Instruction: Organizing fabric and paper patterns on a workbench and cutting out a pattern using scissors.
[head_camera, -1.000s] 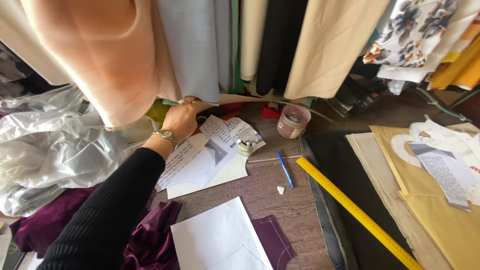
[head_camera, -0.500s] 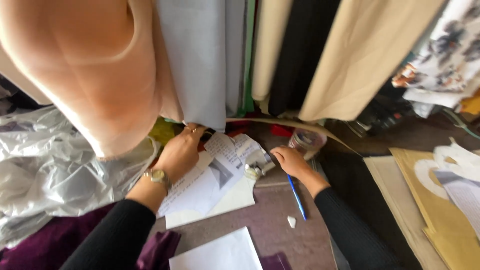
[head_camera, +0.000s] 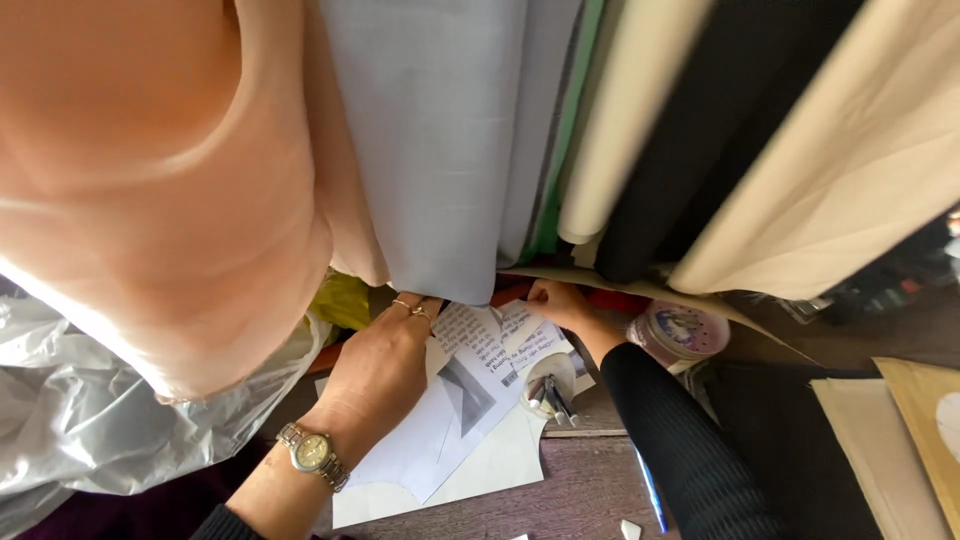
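Both my hands reach under hanging cloth at the back of a wooden table. My left hand (head_camera: 385, 365), with rings and a wristwatch (head_camera: 312, 454), rests on printed paper sheets (head_camera: 470, 372) just below a pale grey cloth (head_camera: 440, 140); its fingertips are hidden under the cloth's hem. My right hand (head_camera: 556, 300), in a black sleeve, has its fingers curled at the far edge of the papers under a cream cloth (head_camera: 640, 110). Whether either hand grips anything is hidden.
Peach fabric (head_camera: 150, 180) hangs at the left, black fabric (head_camera: 720, 130) and beige fabric (head_camera: 850, 170) at the right. A round tin (head_camera: 683, 332), a white cup with pens (head_camera: 552, 380), a blue pen (head_camera: 650, 490), clear plastic sheeting (head_camera: 90, 420) and tan pattern pieces (head_camera: 900, 440) lie around.
The view has moved in closer to the hanging cloths. My right hand came into view and moved from beside the pen cup up to the back edge of the papers.
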